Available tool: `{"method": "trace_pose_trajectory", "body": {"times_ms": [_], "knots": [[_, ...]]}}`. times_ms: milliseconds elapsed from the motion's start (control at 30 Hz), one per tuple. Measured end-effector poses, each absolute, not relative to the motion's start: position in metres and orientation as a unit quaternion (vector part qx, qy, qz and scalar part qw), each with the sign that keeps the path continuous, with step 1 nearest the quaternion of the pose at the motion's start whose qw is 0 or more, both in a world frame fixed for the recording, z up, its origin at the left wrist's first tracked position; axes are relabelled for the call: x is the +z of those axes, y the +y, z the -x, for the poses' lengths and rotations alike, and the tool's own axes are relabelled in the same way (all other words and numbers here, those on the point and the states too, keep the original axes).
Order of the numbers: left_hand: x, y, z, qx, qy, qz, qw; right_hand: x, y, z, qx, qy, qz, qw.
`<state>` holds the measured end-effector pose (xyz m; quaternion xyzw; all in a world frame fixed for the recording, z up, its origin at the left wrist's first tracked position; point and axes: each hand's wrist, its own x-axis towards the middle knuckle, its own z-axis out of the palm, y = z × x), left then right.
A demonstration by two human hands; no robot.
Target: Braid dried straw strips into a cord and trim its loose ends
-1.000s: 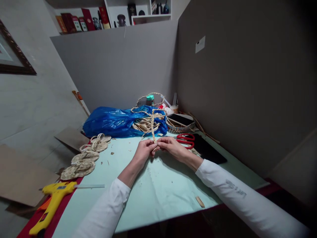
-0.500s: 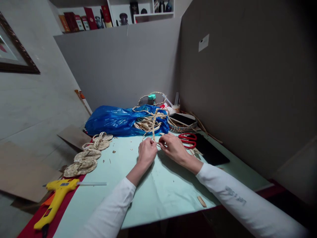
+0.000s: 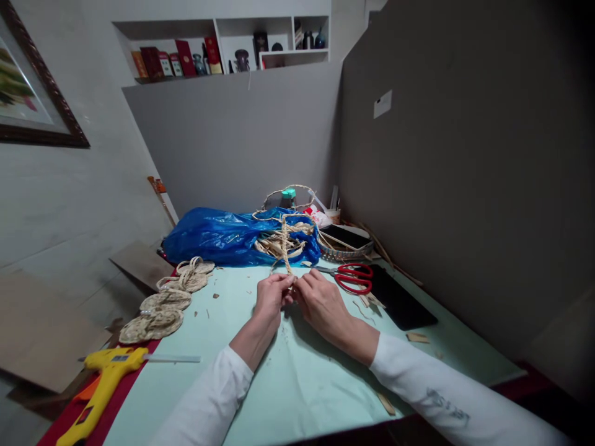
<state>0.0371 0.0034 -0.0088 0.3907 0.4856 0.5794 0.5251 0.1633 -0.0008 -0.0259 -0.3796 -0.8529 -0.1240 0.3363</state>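
A pale braided straw cord (image 3: 285, 243) runs from the blue plastic bag (image 3: 209, 235) down to my fingers. My left hand (image 3: 269, 298) pinches its near end, thumb and forefinger pressed together. Right beside it, my right hand (image 3: 320, 302) is closed on the same end, the fingertips of both hands almost touching. The exact strands between the fingers are hidden. Dry straw strips (image 3: 274, 244) spill from the bag's mouth behind the cord. Red-handled scissors (image 3: 354, 279) lie just beyond my right hand.
Woven straw sandals (image 3: 155, 319) line the left side, with a yellow glue gun (image 3: 109, 371) nearer me. At the right are a black tablet-like slab (image 3: 404, 300) and a round basket (image 3: 346, 253) holding a phone (image 3: 346, 236). Grey panels (image 3: 237, 136) wall the table's back and right.
The view has tilted up, so everything sits lower in the picture. My hands have drawn closer together on the cord's end, and the cord now leans slightly left at its top.
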Motion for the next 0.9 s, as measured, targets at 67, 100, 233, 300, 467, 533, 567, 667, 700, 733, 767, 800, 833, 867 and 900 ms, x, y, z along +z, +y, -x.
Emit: {"method": "trace_pose_trajectory", "body": {"times_ms": [67,100,233,300,467,533,567,667,700,733,767,800,833,867,900], "knots": [[-0.009,0.002,-0.035,0.579,0.467,-0.390,0.542,-0.022,-0.002,-0.165,-0.115,-0.859,0.371,0.334],[-0.008,0.001,-0.034,0.576,0.462,-0.392,0.548,-0.019,-0.003,-0.167,-0.090,-0.863,0.361,0.342],[-0.006,-0.002,-0.035,0.552,0.464,-0.412,0.557,-0.007,-0.003,-0.174,0.112,-0.843,0.362,0.383],[-0.005,-0.004,-0.041,0.542,0.469,-0.427,0.552,-0.001,-0.002,-0.176,0.210,-0.787,0.410,0.411],[-0.011,-0.004,-0.051,0.529,0.490,-0.453,0.523,0.004,0.011,-0.182,0.289,-0.664,0.462,0.512],[-0.015,-0.002,-0.051,0.517,0.505,-0.457,0.518,0.001,0.021,-0.186,0.344,-0.599,0.460,0.559],[-0.018,-0.002,-0.051,0.509,0.512,-0.460,0.517,-0.001,0.025,-0.186,0.382,-0.570,0.452,0.570],[-0.025,-0.006,-0.057,0.484,0.520,-0.477,0.518,-0.005,0.030,-0.182,0.536,-0.501,0.386,0.559],[-0.026,-0.010,-0.060,0.475,0.519,-0.492,0.512,-0.005,0.030,-0.180,0.593,-0.470,0.353,0.551],[-0.028,-0.014,-0.065,0.467,0.519,-0.509,0.504,-0.004,0.028,-0.177,0.645,-0.429,0.321,0.544],[-0.029,-0.020,-0.069,0.460,0.513,-0.536,0.487,-0.003,0.026,-0.175,0.693,-0.382,0.293,0.536],[-0.030,-0.025,-0.074,0.438,0.513,-0.606,0.422,-0.002,0.024,-0.174,0.733,-0.334,0.269,0.528],[-0.031,-0.031,-0.077,0.411,0.524,-0.652,0.363,0.000,0.023,-0.174,0.760,-0.295,0.256,0.520],[-0.031,-0.035,-0.081,0.385,0.527,-0.687,0.321,0.002,0.021,-0.176,0.779,-0.264,0.248,0.512],[-0.031,-0.039,-0.083,0.358,0.519,-0.721,0.288,0.005,0.021,-0.178,0.792,-0.238,0.244,0.507]]}}
